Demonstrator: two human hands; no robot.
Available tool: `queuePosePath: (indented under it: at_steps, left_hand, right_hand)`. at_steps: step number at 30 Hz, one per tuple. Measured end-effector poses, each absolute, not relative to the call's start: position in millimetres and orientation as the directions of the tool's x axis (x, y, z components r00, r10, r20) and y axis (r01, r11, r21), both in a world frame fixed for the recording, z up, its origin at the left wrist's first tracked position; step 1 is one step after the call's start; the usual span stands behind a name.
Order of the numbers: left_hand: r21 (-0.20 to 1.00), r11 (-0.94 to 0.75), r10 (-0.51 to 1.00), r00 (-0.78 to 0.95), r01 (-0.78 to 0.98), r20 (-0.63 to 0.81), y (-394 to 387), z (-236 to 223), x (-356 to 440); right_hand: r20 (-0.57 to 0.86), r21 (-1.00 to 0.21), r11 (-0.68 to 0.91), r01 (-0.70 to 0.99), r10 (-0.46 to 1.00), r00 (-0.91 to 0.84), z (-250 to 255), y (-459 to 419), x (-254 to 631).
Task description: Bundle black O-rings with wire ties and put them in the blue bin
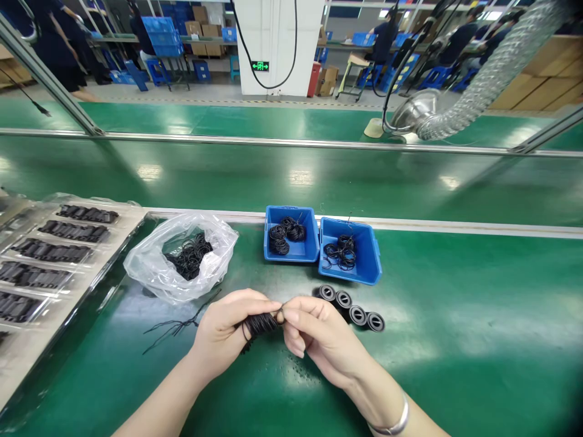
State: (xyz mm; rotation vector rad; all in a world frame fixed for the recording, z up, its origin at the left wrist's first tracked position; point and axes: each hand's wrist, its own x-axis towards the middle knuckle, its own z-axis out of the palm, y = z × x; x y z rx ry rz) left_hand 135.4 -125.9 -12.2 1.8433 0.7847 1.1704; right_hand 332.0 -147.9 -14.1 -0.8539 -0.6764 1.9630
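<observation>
My left hand (225, 331) is closed around a black ribbed cylindrical part (260, 325), held a little above the green bench. My right hand (314, 337) pinches a thin black rubber ring (279, 314) at the right end of that part. Just behind my right hand lies a row of several black round parts (350, 309). Two blue bins (291, 254) (364, 267) behind them hold loose black rings. A clear plastic bag (150, 270) with more black rings sits to the left, with loose black strings (175, 328) in front of it.
A clear tray (113, 233) with rows of black ribbed parts lies at the far left. A green conveyor belt (291, 176) runs behind the bench. A flexible metal duct with a hood (419, 112) hangs at the back right. Other people sit at far tables.
</observation>
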Motion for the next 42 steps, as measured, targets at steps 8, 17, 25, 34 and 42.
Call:
queuePosePath:
  at_steps: [8,17,25,34,42]
  left_hand:
    - [0.988,-0.098,0.96,0.25,-0.115,0.124,-127.7,-14.9,136.4]
    - [0.989,0.053,0.976,0.215,-0.136,-0.023,-126.3,-16.2,138.4]
    - [0.988,0.065,0.975,0.218,-0.138,-0.034,-128.7,-14.8,138.7]
    - [0.987,0.09,0.965,0.257,-0.135,-0.053,-128.0,-15.1,141.1]
    - [0.995,-0.001,0.936,0.349,-0.102,0.037,-128.2,-17.1,136.9]
  right_hand:
    - [-0.317,-0.529,-0.489,-0.694,0.872,-0.373,-14.0,-144.6,331.8]
    - [-0.261,-0.491,-0.471,-0.733,0.882,-0.392,-17.9,-142.4,335.5]
    - [-0.305,-0.466,-0.48,-0.743,0.875,-0.375,-19.1,-141.3,333.7]
    - [-0.3,-0.412,-0.478,-0.775,0.875,-0.38,-19.3,-140.9,335.1]
    - [-0.235,-0.715,-0.354,-0.602,0.934,-0.27,-16.4,-142.9,332.9]
